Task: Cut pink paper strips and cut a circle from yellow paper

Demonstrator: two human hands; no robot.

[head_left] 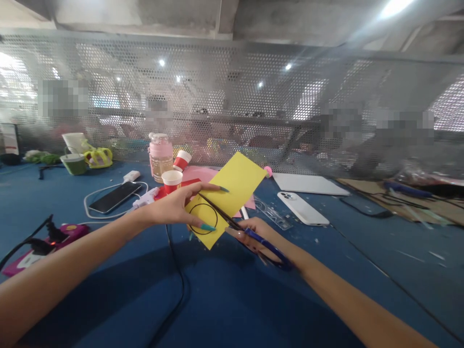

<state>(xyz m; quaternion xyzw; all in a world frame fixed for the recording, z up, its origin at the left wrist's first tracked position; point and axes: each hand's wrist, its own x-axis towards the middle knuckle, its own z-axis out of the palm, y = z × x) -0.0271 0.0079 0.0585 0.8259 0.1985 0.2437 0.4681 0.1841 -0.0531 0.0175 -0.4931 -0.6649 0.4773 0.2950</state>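
Note:
A sheet of yellow paper (pixel 239 181) with a black circle drawn near its lower corner is held up above the table. My left hand (pixel 177 205) grips its left edge, thumb and fingers closed on the paper on either side of the circle. My right hand (pixel 253 234) is closed round the blue handles of a pair of scissors (pixel 266 246). The dark blades lie across the yellow paper just above the circle and point up to the left. Whether the paper is cut along the blades I cannot tell.
Behind the paper stand a pink bottle (pixel 161 157) and red-and-white paper cups (pixel 172 180). A white phone (pixel 302 209) lies to the right, a dark phone (pixel 115 197) to the left. A purple power strip (pixel 68 234) sits near left, and a black cable (pixel 181 280) crosses the blue table.

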